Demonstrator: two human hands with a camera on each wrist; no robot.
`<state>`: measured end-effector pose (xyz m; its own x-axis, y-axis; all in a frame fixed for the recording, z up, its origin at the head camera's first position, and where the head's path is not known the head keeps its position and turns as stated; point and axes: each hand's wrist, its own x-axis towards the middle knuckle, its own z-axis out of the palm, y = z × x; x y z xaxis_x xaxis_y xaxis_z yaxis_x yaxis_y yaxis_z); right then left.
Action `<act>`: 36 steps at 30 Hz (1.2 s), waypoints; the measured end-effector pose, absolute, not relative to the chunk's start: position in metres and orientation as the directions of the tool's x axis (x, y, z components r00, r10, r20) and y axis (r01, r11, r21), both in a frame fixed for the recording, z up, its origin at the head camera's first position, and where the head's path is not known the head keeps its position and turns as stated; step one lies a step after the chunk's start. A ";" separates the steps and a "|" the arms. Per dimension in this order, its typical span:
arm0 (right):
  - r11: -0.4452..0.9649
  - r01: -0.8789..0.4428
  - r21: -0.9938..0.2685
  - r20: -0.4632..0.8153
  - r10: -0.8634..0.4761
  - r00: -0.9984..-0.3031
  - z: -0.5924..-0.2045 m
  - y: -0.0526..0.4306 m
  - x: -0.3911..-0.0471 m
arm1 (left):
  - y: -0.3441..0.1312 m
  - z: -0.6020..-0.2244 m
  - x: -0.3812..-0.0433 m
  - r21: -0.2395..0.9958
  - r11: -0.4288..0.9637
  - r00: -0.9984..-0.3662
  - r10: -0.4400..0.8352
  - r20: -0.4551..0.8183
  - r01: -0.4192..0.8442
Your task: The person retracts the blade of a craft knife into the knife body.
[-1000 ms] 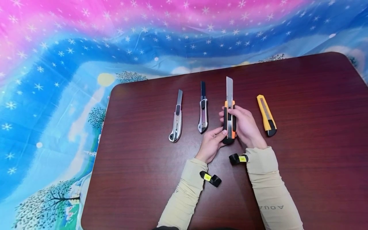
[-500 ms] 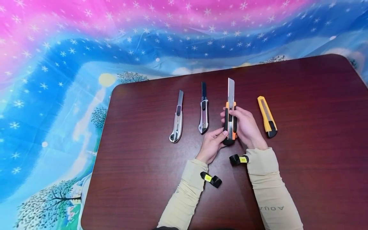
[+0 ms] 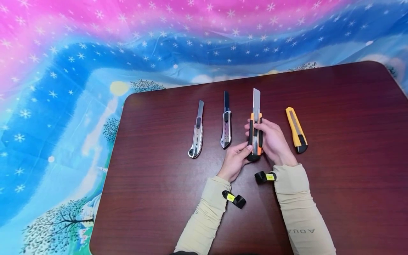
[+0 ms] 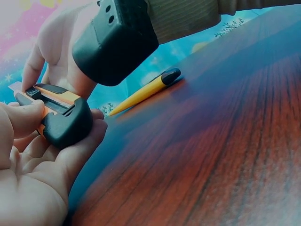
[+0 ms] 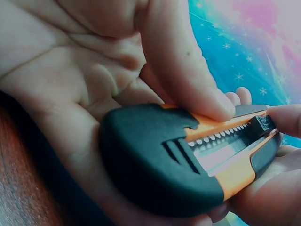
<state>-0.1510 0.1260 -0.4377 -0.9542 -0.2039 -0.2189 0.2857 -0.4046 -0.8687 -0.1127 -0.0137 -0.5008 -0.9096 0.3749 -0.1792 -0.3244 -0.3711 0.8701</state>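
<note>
To the left of the yellow cutter (image 3: 296, 129), the orange knife (image 3: 255, 141) is grasped by the fingers (image 4: 93, 136) of the left hand (image 3: 233, 163) and right hand (image 3: 275, 141), which could be cut by the extended blade (image 3: 256, 101) if the slider (image 5: 261, 126) were overshot.

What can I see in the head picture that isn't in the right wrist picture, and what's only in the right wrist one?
Only head: the yellow cutter, the two silver-handled cutters, the tan sleeves, and the blade sticking out of the orange-and-black cutter.

Only right wrist: the creased left palm and, up close, the slots in the black end cap.

Both: the orange-and-black cutter, held by the left hand and right hand, plus bits of table and snowflake cloth.
</note>
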 end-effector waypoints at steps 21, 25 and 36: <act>-0.382 0.317 -0.868 -0.246 -0.225 -0.943 -0.435 0.126 -0.151 | -0.013 -0.503 -0.114 0.860 -0.379 -0.905 0.380 -0.193 -0.342; -0.371 0.327 -0.869 -0.254 -0.231 -0.939 -0.434 0.127 -0.151 | -0.012 -0.504 -0.114 0.858 -0.382 -0.906 0.377 -0.194 -0.343; -0.361 0.328 -0.873 -0.248 -0.250 -0.936 -0.439 0.128 -0.153 | -0.012 -0.504 -0.114 0.851 -0.389 -0.902 0.383 -0.198 -0.352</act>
